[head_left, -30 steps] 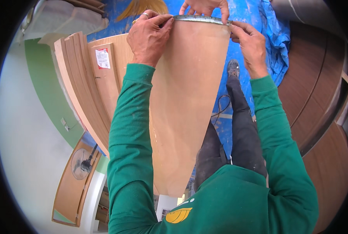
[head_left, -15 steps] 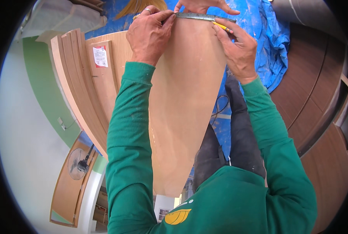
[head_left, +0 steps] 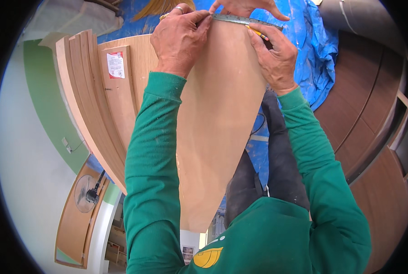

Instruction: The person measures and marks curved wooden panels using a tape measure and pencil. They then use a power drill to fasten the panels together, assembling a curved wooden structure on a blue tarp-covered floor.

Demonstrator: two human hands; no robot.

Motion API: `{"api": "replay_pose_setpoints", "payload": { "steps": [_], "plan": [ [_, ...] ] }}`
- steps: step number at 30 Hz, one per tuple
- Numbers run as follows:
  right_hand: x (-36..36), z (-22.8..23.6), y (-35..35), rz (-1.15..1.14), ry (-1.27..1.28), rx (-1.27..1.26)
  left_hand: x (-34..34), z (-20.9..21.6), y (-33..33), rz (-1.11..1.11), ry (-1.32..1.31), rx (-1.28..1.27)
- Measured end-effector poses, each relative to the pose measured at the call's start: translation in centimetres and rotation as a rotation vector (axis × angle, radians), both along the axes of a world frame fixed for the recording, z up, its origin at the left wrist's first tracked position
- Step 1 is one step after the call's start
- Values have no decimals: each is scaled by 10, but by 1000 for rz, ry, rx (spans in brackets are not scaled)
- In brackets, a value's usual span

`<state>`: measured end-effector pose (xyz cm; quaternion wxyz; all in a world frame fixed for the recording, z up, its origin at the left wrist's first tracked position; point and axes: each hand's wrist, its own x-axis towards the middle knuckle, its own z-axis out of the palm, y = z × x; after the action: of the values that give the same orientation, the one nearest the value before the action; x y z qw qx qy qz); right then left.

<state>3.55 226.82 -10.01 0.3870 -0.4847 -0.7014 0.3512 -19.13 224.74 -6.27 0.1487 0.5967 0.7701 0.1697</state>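
Observation:
A broad pale wooden panel (head_left: 217, 123) lies in front of me, narrowing toward my body. Across its far end rests a worn, grey metal ruler (head_left: 240, 19). My left hand (head_left: 180, 43), with a ring on one finger, is closed at the ruler's left end, thumb and forefinger pinched there. In my right hand (head_left: 277, 57) is a yellow pencil (head_left: 257, 32), its tip close to the ruler's lower edge; the fingers also touch the ruler's right part. Just beyond the ruler, another person's hand (head_left: 249, 8) is spread at the top edge.
Several long boards (head_left: 83, 77) stand at the left beside a smaller labelled board (head_left: 118, 86). Blue sheeting (head_left: 313, 64) covers the floor, bunched at the right. Dark brown panels (head_left: 359, 96) lie farther right. Broom bristles (head_left: 160, 8) show at the top; a fan (head_left: 87, 194) is lower left.
My left hand and the ruler have shifted slightly right. My right hand with the pencil has moved a little left along the ruler. The other person's hand has moved right.

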Motion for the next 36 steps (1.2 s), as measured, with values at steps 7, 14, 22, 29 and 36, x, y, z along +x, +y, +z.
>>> {"api": "replay_pose_setpoints", "payload": {
  "steps": [7, 14, 22, 29, 36],
  "plan": [
    [-2, 0, 1, -5, -30, 3, -1, 1, 0, -2, 5, -4],
    [-3, 1, 1, -2, -31, 15, -2, -1, -1, -5, 26, 7],
    [-4, 3, 5, 8, -34, -3, -2, 1, -1, -6, -23, 8],
    [21, 20, -5, -208, 368, -436, -20, -2, 1, -184, -183, 50],
    [79, 3, 0, -167, 75, -337, -38, 11, 11, -386, -292, -48]
  ]
}}
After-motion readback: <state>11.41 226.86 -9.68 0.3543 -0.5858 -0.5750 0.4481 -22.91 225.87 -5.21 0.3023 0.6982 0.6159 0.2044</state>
